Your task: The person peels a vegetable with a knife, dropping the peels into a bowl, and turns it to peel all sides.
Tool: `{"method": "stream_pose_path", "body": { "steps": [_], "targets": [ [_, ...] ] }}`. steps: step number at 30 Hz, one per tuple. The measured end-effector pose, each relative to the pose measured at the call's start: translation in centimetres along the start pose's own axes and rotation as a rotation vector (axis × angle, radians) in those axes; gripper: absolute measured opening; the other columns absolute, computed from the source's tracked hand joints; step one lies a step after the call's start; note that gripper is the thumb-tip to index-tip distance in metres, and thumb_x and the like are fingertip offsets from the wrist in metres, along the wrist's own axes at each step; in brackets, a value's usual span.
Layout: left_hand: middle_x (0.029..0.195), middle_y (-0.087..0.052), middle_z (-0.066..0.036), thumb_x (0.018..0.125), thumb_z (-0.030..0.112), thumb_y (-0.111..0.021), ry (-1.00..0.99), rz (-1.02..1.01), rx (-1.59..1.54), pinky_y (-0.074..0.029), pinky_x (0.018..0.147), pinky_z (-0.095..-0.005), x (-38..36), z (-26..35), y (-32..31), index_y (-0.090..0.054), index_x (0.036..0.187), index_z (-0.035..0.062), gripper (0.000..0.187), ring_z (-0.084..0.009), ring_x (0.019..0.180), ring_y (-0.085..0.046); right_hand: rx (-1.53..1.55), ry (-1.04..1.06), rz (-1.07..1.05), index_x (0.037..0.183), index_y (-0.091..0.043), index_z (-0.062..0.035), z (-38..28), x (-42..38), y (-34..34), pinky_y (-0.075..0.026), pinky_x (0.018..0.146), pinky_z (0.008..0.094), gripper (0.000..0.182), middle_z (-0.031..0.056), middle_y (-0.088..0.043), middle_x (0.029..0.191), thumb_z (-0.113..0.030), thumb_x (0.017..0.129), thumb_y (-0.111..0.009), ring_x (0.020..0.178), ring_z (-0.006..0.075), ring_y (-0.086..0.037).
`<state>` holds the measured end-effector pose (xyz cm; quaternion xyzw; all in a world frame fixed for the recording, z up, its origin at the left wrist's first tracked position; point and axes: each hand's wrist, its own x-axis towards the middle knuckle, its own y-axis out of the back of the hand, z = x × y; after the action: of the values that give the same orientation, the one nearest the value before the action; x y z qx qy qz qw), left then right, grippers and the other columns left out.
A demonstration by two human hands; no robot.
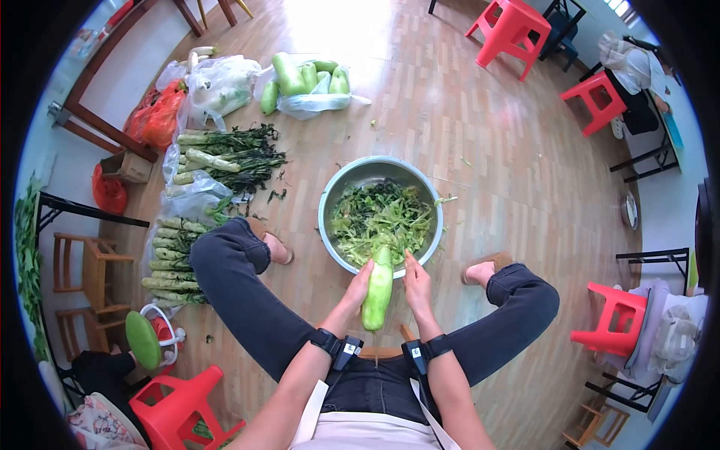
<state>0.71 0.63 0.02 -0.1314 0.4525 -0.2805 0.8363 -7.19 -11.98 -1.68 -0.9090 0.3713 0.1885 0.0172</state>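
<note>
My left hand (361,289) is wrapped round the side of a long, light green gourd (377,292). The gourd is tilted, its far end over the near rim of a metal basin (324,217); paler patches show on its skin. Close to its other side is my right hand (417,285), fingers closed, the fingertips by the basin rim. Whatever it grips is too small to make out. Inside the basin lies a heap of green peelings and leafy scraps (382,217).
Leafy stalks (214,159) lie on plastic at the left, with more stalks (176,262) nearer me. Beyond is a bag of green gourds (311,82). Red stools (514,34) stand around the room. A person (637,71) sits far right. Scraps dot the wooden floor (517,195).
</note>
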Motion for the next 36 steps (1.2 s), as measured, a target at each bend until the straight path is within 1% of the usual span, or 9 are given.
{"method": "stream_pose_path", "body": {
  "steps": [2,3,7,10,17,19,23,27,36],
  "targets": [
    [0.099,-0.056,-0.004,0.092,0.043,-0.037,-0.014,0.003,-0.021,-0.046,0.071,-0.0269,0.7,-0.7,0.1,-0.045,0.120,0.0073,0.046,-0.0120,0.083,-0.055,-0.283,-0.014,-0.032,0.126,-0.049,-0.0164,-4.7,-2.1,0.6,-0.031,0.044,0.0207,0.036,-0.0078,-0.038,0.056,-0.022,0.090,-0.049,0.048,0.0031,-0.035],
    [0.100,-0.055,-0.005,0.093,0.043,-0.035,0.002,0.035,-0.022,-0.046,0.071,-0.0268,1.1,-0.7,0.3,-0.045,0.120,0.0072,0.046,-0.0117,0.084,-0.055,-0.463,-0.035,-0.081,0.122,-0.052,-0.0232,-5.7,-2.8,0.6,-0.046,0.057,0.0313,0.035,0.0094,-0.062,0.066,-0.029,0.088,-0.052,0.063,0.0123,-0.061],
    [0.106,-0.055,-0.008,0.094,0.043,-0.029,-0.096,0.102,0.098,-0.048,0.073,-0.0306,2.1,-1.8,1.4,-0.041,0.124,0.0037,0.051,-0.0158,0.087,-0.057,-0.677,0.355,-0.139,0.119,-0.054,-0.0255,-5.8,-4.2,-0.2,-0.045,0.052,0.0352,0.037,0.0067,-0.060,0.067,-0.036,0.084,-0.054,0.060,0.0244,-0.059],
    [0.103,-0.055,-0.007,0.094,0.039,-0.031,-0.092,0.107,0.129,-0.044,0.076,-0.0279,2.0,-1.9,1.3,-0.045,0.120,0.0045,0.045,-0.0143,0.087,-0.054,-0.821,0.405,-0.141,0.117,-0.056,-0.0254,-5.9,-4.0,0.0,-0.046,0.056,0.0333,0.036,0.0075,-0.061,0.070,-0.030,0.082,-0.058,0.059,0.0225,-0.059],
    [0.104,-0.055,-0.008,0.094,0.038,-0.033,-0.108,0.114,0.196,-0.043,0.077,-0.0280,0.8,-0.9,0.1,-0.046,0.117,0.0005,0.046,-0.0144,0.089,-0.053,-0.893,0.417,-0.107,0.117,-0.056,-0.0254,-6.0,-3.8,-0.5,-0.047,0.056,0.0331,0.035,0.0081,-0.061,0.069,-0.030,0.082,-0.058,0.060,0.0240,-0.059],
    [0.105,-0.055,-0.008,0.094,0.037,-0.036,-0.208,0.046,0.295,-0.042,0.080,-0.0274,0.4,-1.1,-0.3,-0.046,0.117,0.0000,0.045,-0.0143,0.091,-0.052,-0.841,0.310,0.000,0.118,-0.056,-0.0246,-5.4,-3.0,-0.7,-0.045,0.054,0.0308,0.033,0.0097,-0.060,0.069,-0.028,0.085,-0.056,0.058,0.0183,-0.060],
    [0.107,-0.054,-0.008,0.093,0.039,-0.036,-0.203,0.024,0.296,-0.041,0.083,-0.0273,1.3,-2.3,-0.2,-0.045,0.120,0.0003,0.048,-0.0141,0.093,-0.051,-0.521,0.079,-0.003,0.118,-0.055,-0.0260,-3.4,-0.5,1.0,-0.043,0.050,0.0341,0.033,0.0091,-0.057,0.056,-0.034,0.087,-0.051,0.052,0.0230,-0.058],
    [0.107,-0.054,-0.008,0.094,0.041,-0.031,-0.139,0.005,0.209,-0.045,0.077,-0.0283,2.0,-1.6,1.0,-0.042,0.125,0.0054,0.049,-0.0148,0.089,-0.054,-0.719,0.130,-0.120,0.121,-0.053,-0.0283,-6.2,-3.5,0.5,-0.045,0.052,0.0345,0.036,0.0071,-0.060,0.063,-0.037,0.086,-0.051,0.057,0.0231,-0.060],
    [0.107,-0.054,-0.010,0.094,0.038,-0.031,-0.161,0.124,0.306,-0.043,0.079,-0.0289,2.0,-2.0,1.0,-0.044,0.120,0.0009,0.047,-0.0158,0.092,-0.053,-0.920,0.396,-0.101,0.118,-0.055,-0.0285,-5.2,-3.8,-0.3,-0.046,0.053,0.0352,0.038,0.0066,-0.061,0.067,-0.038,0.082,-0.056,0.059,0.0231,-0.060]
  ]
}}
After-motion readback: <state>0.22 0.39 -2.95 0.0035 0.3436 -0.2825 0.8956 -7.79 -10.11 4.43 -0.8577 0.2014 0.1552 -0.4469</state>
